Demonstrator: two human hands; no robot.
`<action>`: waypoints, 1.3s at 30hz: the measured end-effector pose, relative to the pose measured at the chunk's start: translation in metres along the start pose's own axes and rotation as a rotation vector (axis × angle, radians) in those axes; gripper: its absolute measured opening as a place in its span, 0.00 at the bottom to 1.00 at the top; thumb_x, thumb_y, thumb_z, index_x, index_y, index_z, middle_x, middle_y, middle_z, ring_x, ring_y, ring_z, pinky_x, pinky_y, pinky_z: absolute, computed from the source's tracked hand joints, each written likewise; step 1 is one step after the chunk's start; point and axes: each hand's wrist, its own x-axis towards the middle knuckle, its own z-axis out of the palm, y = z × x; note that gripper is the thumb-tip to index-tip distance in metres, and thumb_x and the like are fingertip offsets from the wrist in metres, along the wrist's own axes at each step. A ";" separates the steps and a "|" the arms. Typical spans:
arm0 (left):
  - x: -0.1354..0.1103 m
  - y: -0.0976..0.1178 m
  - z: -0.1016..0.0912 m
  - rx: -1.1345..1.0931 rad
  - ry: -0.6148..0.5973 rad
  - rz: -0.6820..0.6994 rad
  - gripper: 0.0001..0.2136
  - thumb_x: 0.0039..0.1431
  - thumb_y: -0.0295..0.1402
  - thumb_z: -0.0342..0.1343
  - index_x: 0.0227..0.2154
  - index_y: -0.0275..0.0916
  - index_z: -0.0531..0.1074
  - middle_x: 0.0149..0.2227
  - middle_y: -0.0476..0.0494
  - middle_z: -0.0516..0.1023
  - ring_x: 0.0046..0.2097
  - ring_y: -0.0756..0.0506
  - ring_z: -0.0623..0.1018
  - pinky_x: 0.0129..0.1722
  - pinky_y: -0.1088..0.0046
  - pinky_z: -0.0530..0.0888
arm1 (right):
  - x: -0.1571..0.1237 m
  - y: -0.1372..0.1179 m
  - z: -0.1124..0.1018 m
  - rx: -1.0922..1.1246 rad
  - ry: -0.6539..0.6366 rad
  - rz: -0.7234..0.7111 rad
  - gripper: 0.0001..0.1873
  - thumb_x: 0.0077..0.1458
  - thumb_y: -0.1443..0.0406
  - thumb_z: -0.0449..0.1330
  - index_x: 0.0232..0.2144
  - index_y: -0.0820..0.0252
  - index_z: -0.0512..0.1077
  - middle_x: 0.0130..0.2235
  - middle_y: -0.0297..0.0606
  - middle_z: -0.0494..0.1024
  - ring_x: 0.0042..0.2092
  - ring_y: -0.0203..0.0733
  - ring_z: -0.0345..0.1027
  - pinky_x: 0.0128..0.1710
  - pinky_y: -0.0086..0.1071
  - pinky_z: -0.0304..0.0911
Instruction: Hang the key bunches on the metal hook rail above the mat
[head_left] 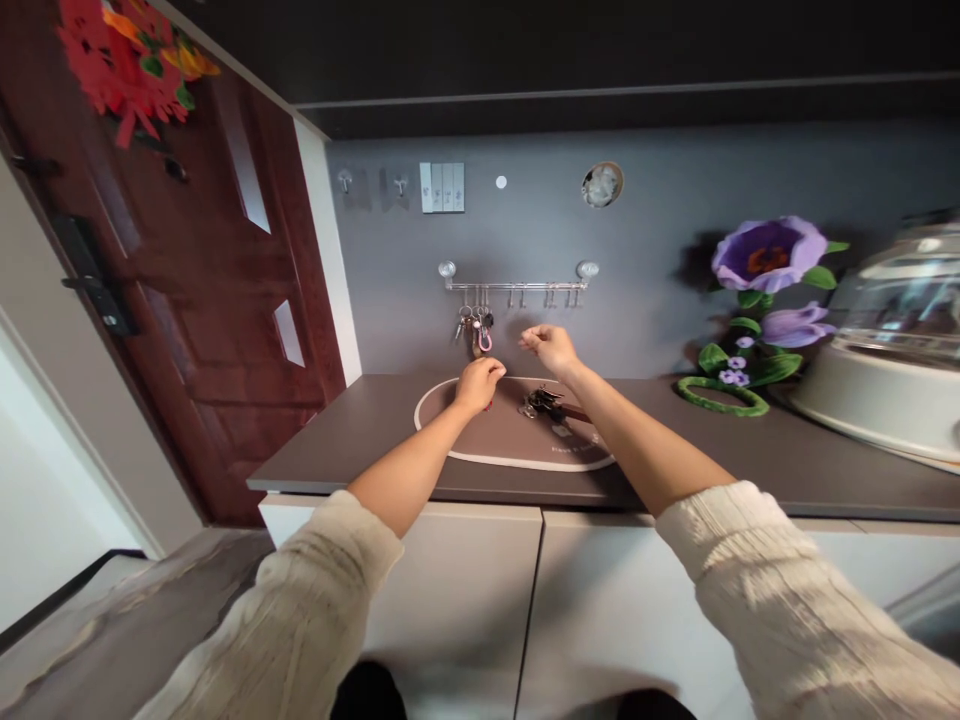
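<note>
**Position and State Report**

The left hand (478, 385) is held in a loosely curled form over the left part of an oval brown mat with a cream border (517, 440). Whether anything is held in it cannot be determined from this view. The right hand (551, 352) is raised beyond the far edge of the mat, with the fingers (529, 338) drawn together in a loose pinch; no held object can be seen.

A bunch of metal keys with a pink ring (474, 328) is suspended from a stainless-steel wall rail with two clear round mounts (517, 286). This bunch is located just above the left hand and near the right fingers, with contact by neither hand visible. A dark metal key bunch with a brown strap (544, 403) is laid on the mat, between the hands and below the right hand, untouched by either.

The mat is placed on a dark brown countertop (360, 440), above white cabinet doors (450, 600). A purple artificial flower arrangement (769, 255) is positioned to the right, followed by a cream-white appliance with a clear domed lid (892, 340). A reddish-brown wooden door (202, 270) is seen at the left.
</note>
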 end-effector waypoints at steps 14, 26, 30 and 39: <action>-0.012 0.012 0.003 -0.005 -0.363 0.268 0.07 0.54 0.29 0.50 0.32 0.37 0.74 0.34 0.45 0.76 0.38 0.48 0.72 0.41 0.72 0.66 | -0.055 0.040 -0.012 -0.409 -0.061 -0.107 0.07 0.50 0.69 0.55 0.33 0.61 0.71 0.35 0.38 0.77 0.35 0.35 0.70 0.40 0.31 0.63; -0.015 0.013 0.006 0.006 -0.528 0.252 0.08 0.53 0.28 0.51 0.31 0.38 0.75 0.34 0.46 0.77 0.37 0.48 0.72 0.41 0.73 0.66 | -0.062 0.040 -0.013 -0.582 -0.127 -0.104 0.11 0.50 0.72 0.52 0.35 0.62 0.73 0.34 0.39 0.77 0.35 0.37 0.69 0.41 0.30 0.61; -0.013 0.009 0.009 -0.016 -0.500 0.224 0.07 0.52 0.28 0.52 0.29 0.38 0.75 0.33 0.46 0.77 0.37 0.48 0.72 0.41 0.74 0.66 | -0.064 0.039 -0.012 -0.583 -0.117 -0.091 0.12 0.49 0.72 0.52 0.35 0.62 0.73 0.33 0.39 0.77 0.35 0.37 0.69 0.41 0.30 0.61; -0.010 0.005 0.004 -0.088 -0.302 0.124 0.07 0.52 0.28 0.51 0.27 0.35 0.74 0.28 0.47 0.76 0.31 0.50 0.71 0.34 0.75 0.65 | -0.066 0.034 -0.011 -0.592 -0.126 -0.104 0.11 0.49 0.71 0.54 0.34 0.62 0.73 0.35 0.40 0.77 0.36 0.38 0.68 0.41 0.31 0.60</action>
